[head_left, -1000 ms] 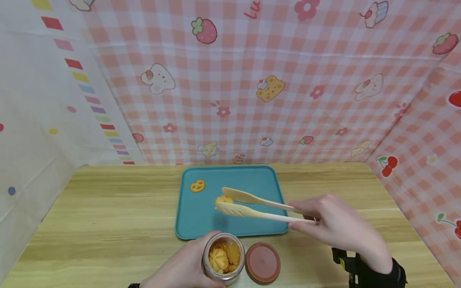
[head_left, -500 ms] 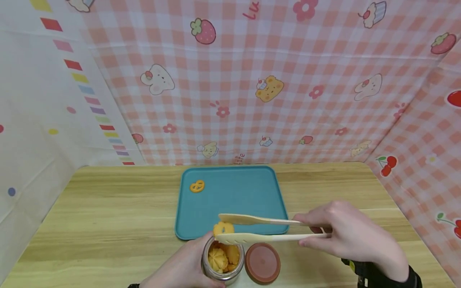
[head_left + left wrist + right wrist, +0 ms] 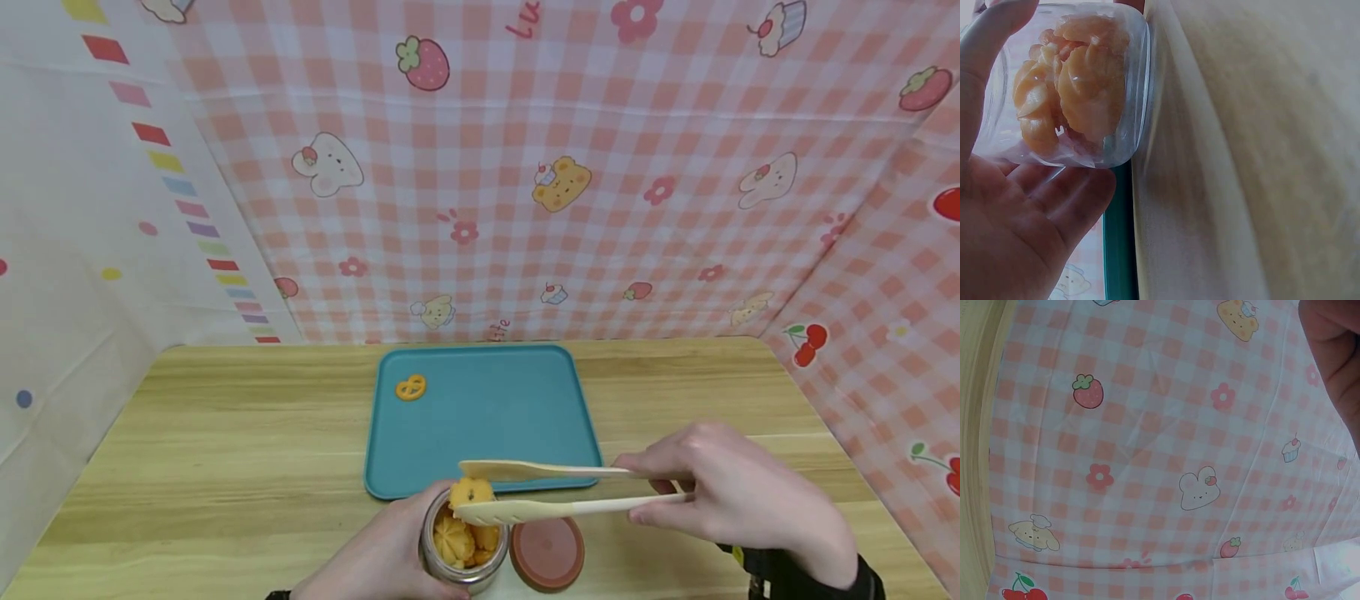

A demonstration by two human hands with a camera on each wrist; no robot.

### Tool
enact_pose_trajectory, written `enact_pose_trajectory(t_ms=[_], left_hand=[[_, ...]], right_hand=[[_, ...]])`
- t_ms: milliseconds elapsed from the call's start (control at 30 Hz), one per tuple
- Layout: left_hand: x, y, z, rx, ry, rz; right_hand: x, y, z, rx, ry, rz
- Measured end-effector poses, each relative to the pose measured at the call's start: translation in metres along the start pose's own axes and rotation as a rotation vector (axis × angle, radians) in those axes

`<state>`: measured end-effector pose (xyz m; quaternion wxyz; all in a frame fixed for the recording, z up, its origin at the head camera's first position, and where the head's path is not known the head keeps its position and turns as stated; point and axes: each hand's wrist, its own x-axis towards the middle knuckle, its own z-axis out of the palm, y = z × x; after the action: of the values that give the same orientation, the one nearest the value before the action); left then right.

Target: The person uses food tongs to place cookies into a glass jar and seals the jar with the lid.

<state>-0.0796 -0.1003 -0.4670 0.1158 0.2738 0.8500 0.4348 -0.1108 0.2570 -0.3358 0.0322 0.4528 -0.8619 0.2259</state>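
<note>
My left hand [image 3: 393, 546] grips a clear jar [image 3: 469, 580] near the front of the table, its mouth facing up. Several yellow cookies [image 3: 454, 542] fill it; through the jar's side wall [image 3: 1140, 94] in the left wrist view they show piled together. With my right hand [image 3: 727, 487] I hold pale tongs [image 3: 525, 511] that reach leftward over the jar. Between their tips a flower-shaped cookie [image 3: 472, 491] with a small centre hole overlaps the jar's far rim. The right wrist view catches only a part of the right hand [image 3: 1335, 356]; the tongs are outside it.
Behind the jar lies a blue tray [image 3: 517, 408] with one pretzel [image 3: 410, 388] at its back left. A round brown lid [image 3: 547, 554] rests on the wooden table [image 3: 240, 467] right of the jar. A checked cloth [image 3: 480, 167] hangs along the back.
The tongs and their cookie have come from over the tray toward the jar's mouth, then slightly right. My left hand and the jar have stayed in place.
</note>
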Motion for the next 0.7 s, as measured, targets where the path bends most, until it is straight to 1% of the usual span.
enact_pose_trajectory(t_ms=[100,200,300,400,533,633,700], left_hand=[[0.0,0.0,0.0,-0.005,0.002,0.011],[0.0,0.0,0.0,-0.015,0.003,0.02],[0.0,-0.001,0.0,0.002,0.014,0.034],[0.0,-0.001,-0.001,0.006,0.018,0.039],[0.0,0.0,-0.001,0.008,0.016,0.041],[0.0,-0.001,-0.001,0.012,0.028,0.061],[0.0,-0.001,-0.001,0.006,0.033,0.069]], right_hand=[[0.001,0.0,0.0,-0.001,0.004,0.023],[0.003,0.0,0.001,-0.009,0.038,0.029],[0.007,0.0,0.002,-0.048,0.073,0.054],[0.013,-0.001,0.005,-0.101,0.092,0.116],[0.021,0.0,0.01,-0.162,0.083,0.198],[0.026,0.002,0.015,-0.175,0.06,0.251],[0.031,0.002,0.018,-0.185,0.061,0.276]])
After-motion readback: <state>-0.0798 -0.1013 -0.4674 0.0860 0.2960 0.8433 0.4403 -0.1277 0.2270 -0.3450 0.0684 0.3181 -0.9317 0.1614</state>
